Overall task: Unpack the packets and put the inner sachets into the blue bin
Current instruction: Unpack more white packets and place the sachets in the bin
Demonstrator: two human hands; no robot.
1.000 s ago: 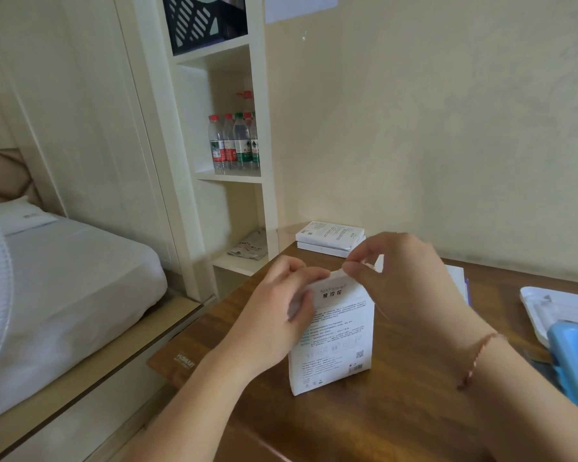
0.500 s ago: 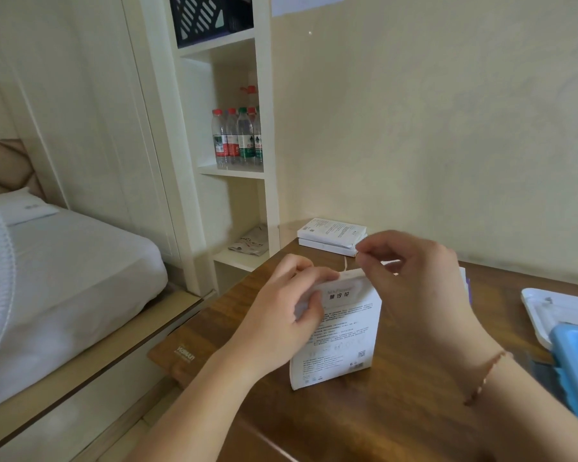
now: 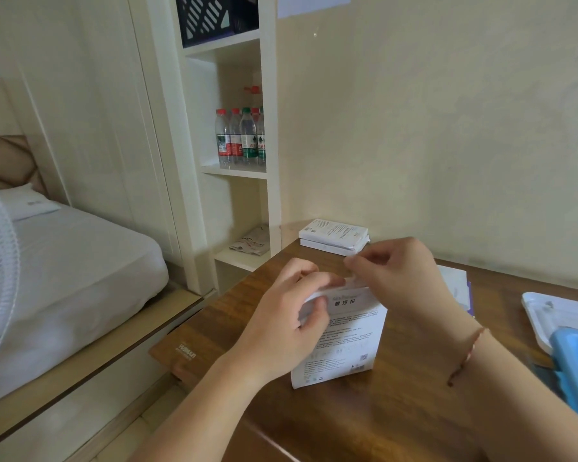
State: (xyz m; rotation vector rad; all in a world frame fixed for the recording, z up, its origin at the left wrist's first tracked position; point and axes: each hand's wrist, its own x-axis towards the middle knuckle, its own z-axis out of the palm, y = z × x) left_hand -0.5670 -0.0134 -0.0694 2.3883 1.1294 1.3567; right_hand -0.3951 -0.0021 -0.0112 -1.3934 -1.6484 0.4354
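A white printed packet (image 3: pixel 346 338) stands upright on the wooden desk (image 3: pixel 364 421). My left hand (image 3: pixel 287 323) grips its upper left corner, fingers curled over the top edge. My right hand (image 3: pixel 394 275) pinches a thin strip of the packet's top seal, lifted a little above the packet's right side. The blue bin (image 3: pixel 576 365) shows only partly at the right edge of the desk. No sachets are visible.
Two more white packets (image 3: pixel 333 236) lie stacked at the desk's far corner by the wall. A white tray (image 3: pixel 554 315) sits behind the blue bin. White sheets (image 3: pixel 456 283) lie behind my right hand. A shelf with water bottles (image 3: pixel 241 138) and a bed stand to the left.
My right hand has lifted up and away from the packet's top, pulling the pinched strip with it. The left hand keeps its hold on the packet.
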